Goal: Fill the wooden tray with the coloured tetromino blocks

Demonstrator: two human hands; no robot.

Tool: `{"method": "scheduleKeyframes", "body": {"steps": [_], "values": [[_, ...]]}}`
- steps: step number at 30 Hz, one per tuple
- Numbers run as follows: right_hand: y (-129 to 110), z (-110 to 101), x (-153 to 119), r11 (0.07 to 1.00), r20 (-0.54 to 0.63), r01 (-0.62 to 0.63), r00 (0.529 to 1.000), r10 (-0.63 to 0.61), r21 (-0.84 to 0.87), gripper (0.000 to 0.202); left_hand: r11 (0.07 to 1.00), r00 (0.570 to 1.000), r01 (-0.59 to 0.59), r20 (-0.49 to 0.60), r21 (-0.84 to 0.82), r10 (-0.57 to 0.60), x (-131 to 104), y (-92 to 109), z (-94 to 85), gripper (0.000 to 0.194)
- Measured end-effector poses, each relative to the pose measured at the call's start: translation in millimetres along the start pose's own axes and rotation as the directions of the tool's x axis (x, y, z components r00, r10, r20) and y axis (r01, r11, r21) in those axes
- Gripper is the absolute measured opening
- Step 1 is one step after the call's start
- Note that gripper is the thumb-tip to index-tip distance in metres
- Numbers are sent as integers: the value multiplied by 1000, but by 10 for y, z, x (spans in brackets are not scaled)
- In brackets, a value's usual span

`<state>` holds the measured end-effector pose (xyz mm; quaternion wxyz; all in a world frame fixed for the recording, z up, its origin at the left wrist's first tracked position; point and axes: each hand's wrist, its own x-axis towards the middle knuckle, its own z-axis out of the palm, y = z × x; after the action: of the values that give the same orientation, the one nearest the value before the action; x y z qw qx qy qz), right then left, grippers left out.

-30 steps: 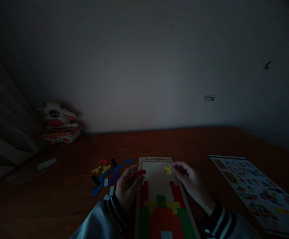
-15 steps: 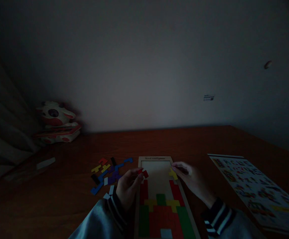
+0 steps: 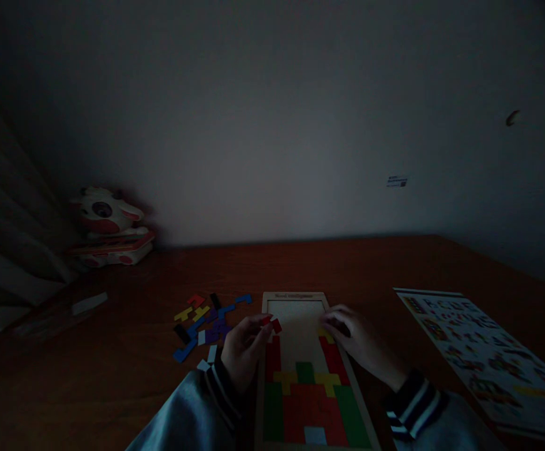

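Over the left side of the puzzle board (image 3: 295,295), gripping a red piece (image 3: 276,326) with the left hand (image 3: 243,346). At the right rim, touching a yellow piece (image 3: 327,337) with the right hand (image 3: 356,333); can't tell if pinched.

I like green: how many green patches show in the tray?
3 in the tray: a middle patch, a left patch along one side, a right patch along the other. The right hand may hide more.

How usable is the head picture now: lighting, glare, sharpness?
Head view: dim overall, the wall brightest near its middle, no strong glare on the table; head view: the red piece distinguishable, small print on the sheet unreadable, the right hand dim, outline clear.
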<state>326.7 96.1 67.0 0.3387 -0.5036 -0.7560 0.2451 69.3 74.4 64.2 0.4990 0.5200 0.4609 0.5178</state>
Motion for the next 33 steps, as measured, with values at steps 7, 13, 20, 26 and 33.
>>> {"method": "scheduleKeyframes", "body": {"steps": [7,13,20,26,33], "values": [[-10,0,-23,1000,55,19,998,-17,-23,20,999,1000,13,3,-32,-13,-7,17,8,44],[7,-13,-34,1000,84,8,996,-5,-28,22,1000,1000,-4,-3,-8,4,-3,-5,-10,41],[-20,-27,-50,998,95,9,995,-4,-59,27,999,1000,17,-8,-52,-17,-5,-6,7,43],[-9,-11,-36,1000,44,14,999,-13,-15,25,999,1000,1,-11,-37,-1,-6,13,5,45],[-375,49,-103,989,92,95,990,-105,112,21,999,992,15,126,-43,-10,-109,-3,95,35]]}}
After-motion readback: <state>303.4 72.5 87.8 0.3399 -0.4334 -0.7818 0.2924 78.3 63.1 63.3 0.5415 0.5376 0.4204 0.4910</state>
